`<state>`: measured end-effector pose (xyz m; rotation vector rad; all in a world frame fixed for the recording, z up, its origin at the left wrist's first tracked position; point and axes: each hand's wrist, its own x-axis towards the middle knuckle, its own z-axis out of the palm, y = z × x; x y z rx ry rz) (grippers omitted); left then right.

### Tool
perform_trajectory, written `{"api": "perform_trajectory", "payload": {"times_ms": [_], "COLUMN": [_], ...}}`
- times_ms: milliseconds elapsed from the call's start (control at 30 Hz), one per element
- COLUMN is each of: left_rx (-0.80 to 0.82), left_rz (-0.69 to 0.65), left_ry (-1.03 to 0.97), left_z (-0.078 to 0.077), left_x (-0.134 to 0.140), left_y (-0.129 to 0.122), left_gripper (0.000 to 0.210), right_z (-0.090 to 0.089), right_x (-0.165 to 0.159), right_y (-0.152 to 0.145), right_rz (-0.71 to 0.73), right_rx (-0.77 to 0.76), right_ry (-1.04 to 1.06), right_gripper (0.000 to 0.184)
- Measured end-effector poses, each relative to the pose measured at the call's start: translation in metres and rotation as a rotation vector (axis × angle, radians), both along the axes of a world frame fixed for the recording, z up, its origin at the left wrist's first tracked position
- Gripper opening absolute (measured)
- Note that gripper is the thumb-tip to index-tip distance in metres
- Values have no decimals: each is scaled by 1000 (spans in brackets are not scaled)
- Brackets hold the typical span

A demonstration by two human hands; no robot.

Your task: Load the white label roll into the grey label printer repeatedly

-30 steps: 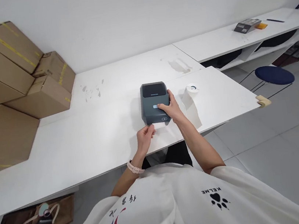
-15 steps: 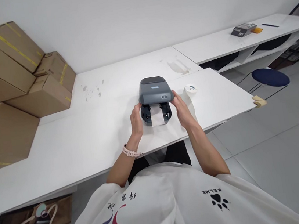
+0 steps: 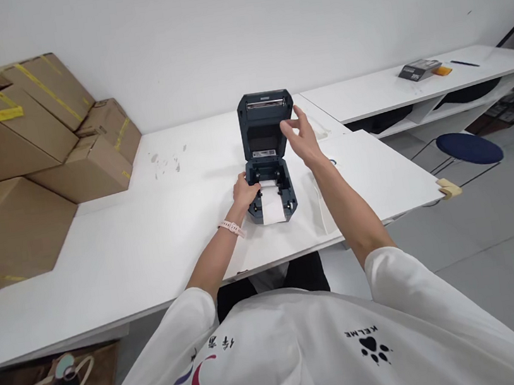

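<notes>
A dark grey label printer (image 3: pixel 290 181) stands on the white table with its lid (image 3: pixel 243 124) raised nearly upright. A strip of white label paper (image 3: pixel 272 208) runs through the middle of the open base and over its front edge. My left hand (image 3: pixel 244 193) grips the base's left wall, with the thumb over the rim and the fingers outside. At the lid's right edge is my right hand (image 3: pixel 303 138), its thumb on the inner side and its fingers at the edge. My right forearm mostly covers the paper roll, and a loose paper strip (image 3: pixel 326 211) lies beside it.
Cardboard boxes (image 3: pixel 17 226) are stacked on the table's left end. To the right, a grey box (image 3: pixel 416 70), an orange item (image 3: pixel 442 71) and a pen (image 3: pixel 464 63) lie on a side counter. A blue stool (image 3: pixel 469 148) stands beyond the table's corner.
The printer's lid has swung up and back, showing its inside. My right hand has risen with it, while my left hand has shifted onto the base's left rim.
</notes>
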<state>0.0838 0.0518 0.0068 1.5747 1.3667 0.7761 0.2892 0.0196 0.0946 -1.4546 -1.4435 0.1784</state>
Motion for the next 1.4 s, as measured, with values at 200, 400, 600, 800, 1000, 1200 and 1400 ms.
{"api": "perform_trajectory", "payload": {"times_ms": [200, 400, 600, 800, 1000, 1200, 1400], "left_rx": [48, 152, 189, 225, 198, 204, 211], "left_rz": [-33, -54, -60, -51, -45, -38, -38], "left_ry": [92, 239, 312, 356, 374, 356, 326], "left_z": [3, 11, 14, 11, 13, 12, 9], "left_x": [-3, -2, -2, -2, -1, -2, -2], "left_y": [0, -6, -8, -10, -12, -12, -10], "left_gripper": [63, 46, 48, 55, 56, 52, 52], "right_z": [-18, -36, -19, 26, 32, 0, -33], "right_x": [-30, -48, -40, 33, 110, 108, 76], "right_y": [-1, 19, 29, -21, -51, -4, 30], "right_rz": [164, 401, 608, 770, 510, 260, 173], "right_rx": [-466, -763, -886, -720, -775, -958, -932], "right_ry": [-677, -852, -733, -268, -193, -573, -630], "right_gripper": [41, 36, 52, 58, 56, 46, 44]}}
